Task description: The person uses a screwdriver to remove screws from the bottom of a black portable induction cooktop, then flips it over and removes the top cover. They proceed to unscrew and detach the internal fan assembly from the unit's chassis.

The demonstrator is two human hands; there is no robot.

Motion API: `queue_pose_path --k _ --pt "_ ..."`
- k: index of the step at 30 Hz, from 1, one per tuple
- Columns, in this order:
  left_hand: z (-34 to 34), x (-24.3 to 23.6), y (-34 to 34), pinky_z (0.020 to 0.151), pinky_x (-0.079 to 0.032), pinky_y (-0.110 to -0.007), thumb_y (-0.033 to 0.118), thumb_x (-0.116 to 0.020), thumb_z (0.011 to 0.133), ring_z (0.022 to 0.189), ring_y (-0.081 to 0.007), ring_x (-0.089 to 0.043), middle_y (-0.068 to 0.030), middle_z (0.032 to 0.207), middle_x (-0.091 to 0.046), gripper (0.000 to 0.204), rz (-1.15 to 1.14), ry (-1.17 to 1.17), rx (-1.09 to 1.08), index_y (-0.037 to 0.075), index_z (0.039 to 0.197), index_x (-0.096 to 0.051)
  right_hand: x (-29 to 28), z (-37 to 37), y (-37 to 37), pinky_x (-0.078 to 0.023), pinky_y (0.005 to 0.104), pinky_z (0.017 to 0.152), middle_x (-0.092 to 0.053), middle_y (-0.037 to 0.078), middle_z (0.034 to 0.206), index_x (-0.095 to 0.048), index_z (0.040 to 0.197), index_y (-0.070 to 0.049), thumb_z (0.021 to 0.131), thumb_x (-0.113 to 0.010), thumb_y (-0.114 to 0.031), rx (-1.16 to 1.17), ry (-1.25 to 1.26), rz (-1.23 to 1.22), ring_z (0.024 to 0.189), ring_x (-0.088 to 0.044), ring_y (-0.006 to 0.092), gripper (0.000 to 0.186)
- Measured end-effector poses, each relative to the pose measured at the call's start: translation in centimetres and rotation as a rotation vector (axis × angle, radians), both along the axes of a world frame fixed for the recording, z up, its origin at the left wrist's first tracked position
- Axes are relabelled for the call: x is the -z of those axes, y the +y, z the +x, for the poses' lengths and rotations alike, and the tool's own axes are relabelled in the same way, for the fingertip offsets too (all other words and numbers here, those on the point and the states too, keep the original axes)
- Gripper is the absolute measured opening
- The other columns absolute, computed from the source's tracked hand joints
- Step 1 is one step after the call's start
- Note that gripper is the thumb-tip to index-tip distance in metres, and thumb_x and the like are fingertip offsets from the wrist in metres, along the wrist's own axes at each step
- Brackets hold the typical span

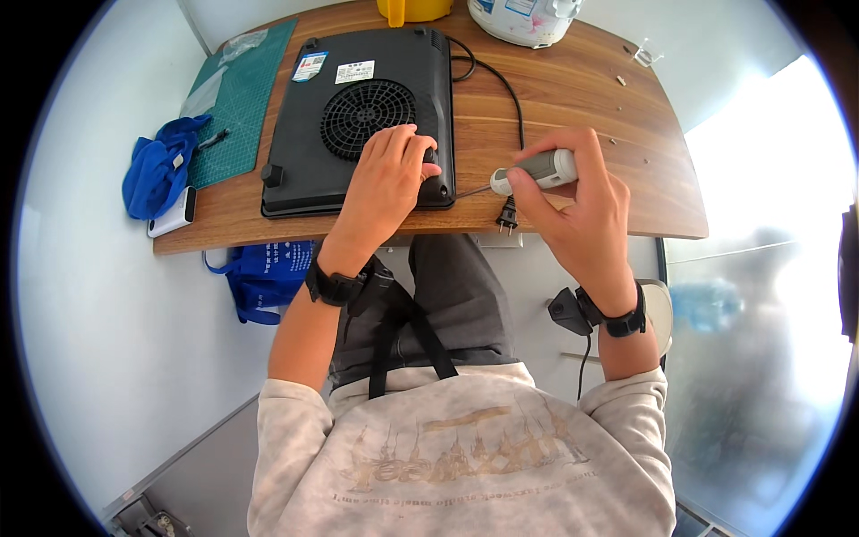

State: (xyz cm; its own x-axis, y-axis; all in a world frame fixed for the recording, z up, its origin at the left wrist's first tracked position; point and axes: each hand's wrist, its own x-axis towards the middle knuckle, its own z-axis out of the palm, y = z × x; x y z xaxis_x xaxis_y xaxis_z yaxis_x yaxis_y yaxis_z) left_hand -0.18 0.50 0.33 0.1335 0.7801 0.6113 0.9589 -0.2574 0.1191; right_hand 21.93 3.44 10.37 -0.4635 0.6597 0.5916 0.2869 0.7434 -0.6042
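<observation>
A black induction cooker (300, 125) lies upside down on the table, its round fan grille (367, 115) and stickers facing up. My left hand (386, 170) rests on its near right part, fingers bent and thumb closed around what looks like a corner foot. In my right hand (582, 201) is a screwdriver (541, 172) with a grey and white handle, gripped between thumb and fingers. Its thin shaft points left, nearly level, and the tip is at the cooker's near right corner, close to a screw hole; whether it touches cannot be made out.
The cooker's cord runs along the right side to a plug (507, 217) at the table's front edge. A green cutting mat (234, 125), blue cloth (163, 170) and white device (174, 215) lie left. A white appliance (523, 20) and yellow container (428, 9) stand behind; small bits lie right.
</observation>
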Motion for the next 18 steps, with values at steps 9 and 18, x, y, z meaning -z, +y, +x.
queue_pose_path --k 9,18 --pt "0.2 -0.7 -0.2 0.094 -0.046 -0.040 0.015 -0.066 0.087 0.108 -0.0299 -0.056 -0.0127 0.109 -0.057 0.026 -0.007 -0.059 0.019 0.004 0.108 -0.057 0.4 -0.2 0.0 -0.054 0.0280 0.060 -0.065 0.008 0.076 -0.053 0.100 -0.007 0.082 -0.073 -0.009 0.017 -0.031 -0.027 0.063 -0.065 0.0193 0.027" --pt "0.2 -0.8 -0.2 0.093 -0.046 -0.039 0.015 -0.067 0.086 0.107 -0.0293 -0.056 -0.0116 0.108 -0.058 0.025 -0.007 -0.068 0.021 0.004 0.106 -0.058 1.5 1.2 0.4 -0.056 0.0274 0.065 -0.068 0.004 0.079 -0.054 0.098 -0.005 0.080 -0.074 -0.008 0.108 0.123 -0.128 0.069 -0.067 0.0133 0.027"
